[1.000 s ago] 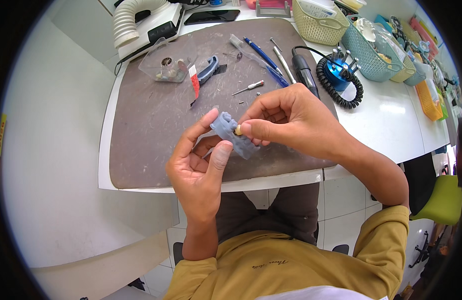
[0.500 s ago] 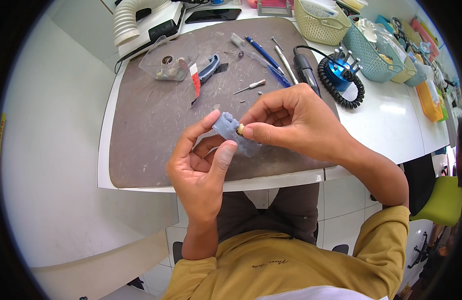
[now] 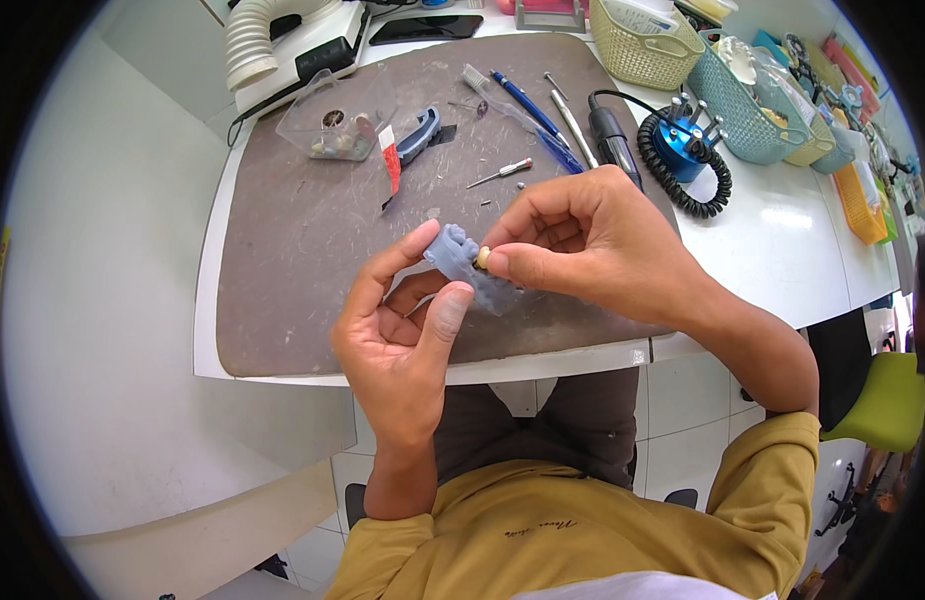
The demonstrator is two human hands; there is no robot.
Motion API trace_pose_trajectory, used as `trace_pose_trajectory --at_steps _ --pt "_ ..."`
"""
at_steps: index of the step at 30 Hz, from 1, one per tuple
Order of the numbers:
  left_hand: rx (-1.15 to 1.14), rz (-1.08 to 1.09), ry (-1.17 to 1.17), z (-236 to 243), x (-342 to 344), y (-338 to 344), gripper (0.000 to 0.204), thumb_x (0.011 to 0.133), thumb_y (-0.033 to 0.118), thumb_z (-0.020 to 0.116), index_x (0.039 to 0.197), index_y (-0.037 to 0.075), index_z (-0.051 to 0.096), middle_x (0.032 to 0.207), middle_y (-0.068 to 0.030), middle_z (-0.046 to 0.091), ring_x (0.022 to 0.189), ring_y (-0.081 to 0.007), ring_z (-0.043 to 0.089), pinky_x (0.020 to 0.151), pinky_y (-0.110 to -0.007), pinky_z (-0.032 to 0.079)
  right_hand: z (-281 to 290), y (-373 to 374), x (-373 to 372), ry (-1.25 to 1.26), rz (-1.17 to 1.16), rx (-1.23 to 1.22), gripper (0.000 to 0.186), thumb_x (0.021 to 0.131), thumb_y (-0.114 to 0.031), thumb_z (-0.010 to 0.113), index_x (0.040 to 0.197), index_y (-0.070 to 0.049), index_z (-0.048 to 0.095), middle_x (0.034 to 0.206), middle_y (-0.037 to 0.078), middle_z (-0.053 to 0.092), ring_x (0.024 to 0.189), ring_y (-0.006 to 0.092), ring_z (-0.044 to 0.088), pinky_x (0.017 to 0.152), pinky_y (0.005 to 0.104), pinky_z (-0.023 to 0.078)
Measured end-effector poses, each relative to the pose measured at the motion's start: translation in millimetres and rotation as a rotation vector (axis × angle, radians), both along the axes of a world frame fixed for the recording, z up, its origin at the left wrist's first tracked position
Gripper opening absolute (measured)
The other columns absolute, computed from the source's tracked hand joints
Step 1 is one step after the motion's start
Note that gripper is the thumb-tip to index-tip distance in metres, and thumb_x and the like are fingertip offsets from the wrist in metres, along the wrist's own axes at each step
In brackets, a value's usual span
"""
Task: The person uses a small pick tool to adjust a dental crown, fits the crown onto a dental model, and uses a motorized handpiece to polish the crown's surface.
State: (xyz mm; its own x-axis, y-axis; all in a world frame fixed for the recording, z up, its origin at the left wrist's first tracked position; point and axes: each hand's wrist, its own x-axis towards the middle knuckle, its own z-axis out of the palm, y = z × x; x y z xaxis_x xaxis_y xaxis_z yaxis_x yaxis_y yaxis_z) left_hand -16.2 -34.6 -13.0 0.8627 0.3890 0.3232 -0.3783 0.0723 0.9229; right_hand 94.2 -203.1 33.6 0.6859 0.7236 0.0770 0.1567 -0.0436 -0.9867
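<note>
Head view, as I read it: my left hand [image 3: 402, 335] pinches a grey-blue dental model [image 3: 462, 265] between thumb and forefinger, near centre over the brown mat [image 3: 302, 260]. My right hand [image 3: 582, 240], curled at three o'clock of it, presses a small cream tooth piece [image 3: 482, 257] against it with closed fingertips.

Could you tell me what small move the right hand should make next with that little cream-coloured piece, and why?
Probably press it gently down onto the grey-blue model. The right hand pinches the small cream piece right against the model's top, while the left hand grips the model between thumb and fingers above the brown mat. Whether it is fully seated cannot be told.
</note>
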Motion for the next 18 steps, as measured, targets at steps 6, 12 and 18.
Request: trace_pose_trajectory --at_steps 6,12,18 --pt "0.01 -0.017 -0.007 0 1 1 0.046 0.09 -0.007 0.074 0.134 -0.007 0.059 0.123 -0.0163 0.067 0.107 -0.0178 0.069 0.093 -0.03 0.058 0 -1 0 -0.016 -0.006 -0.011 0.021 0.091 -0.015 0.076 0.096 0.006 0.077 0.078 0.007 0.074 0.071 0.008 0.067 0.067 0.0244 0.055" --pt "-0.003 0.014 -0.013 4 0 -3 0.049 0.089 -0.009 0.073 0.135 -0.007 0.059 0.123 -0.0149 0.065 0.106 -0.0174 0.069 0.094 -0.029 0.058 3 -3 1 -0.072 0.017 -0.092 0.017 0.094 -0.013 0.077 0.101 0.003 0.077 0.087 0.005 0.076 0.079 0.0056 0.068 0.073 0.0221 0.055" --pt "0.015 -0.018 0.042 3 1 -1 0.047 0.088 -0.014 0.069 0.133 -0.007 0.058 0.128 -0.0157 0.06 0.109 -0.0183 0.069 0.095 -0.029 0.058 -10 0 0 -0.36 -0.074 0.027 0.016 0.087 -0.012 0.078 0.095 0.001 0.077 0.081 0.01 0.074 0.071 0.0142 0.07 0.066 0.0294 0.056"
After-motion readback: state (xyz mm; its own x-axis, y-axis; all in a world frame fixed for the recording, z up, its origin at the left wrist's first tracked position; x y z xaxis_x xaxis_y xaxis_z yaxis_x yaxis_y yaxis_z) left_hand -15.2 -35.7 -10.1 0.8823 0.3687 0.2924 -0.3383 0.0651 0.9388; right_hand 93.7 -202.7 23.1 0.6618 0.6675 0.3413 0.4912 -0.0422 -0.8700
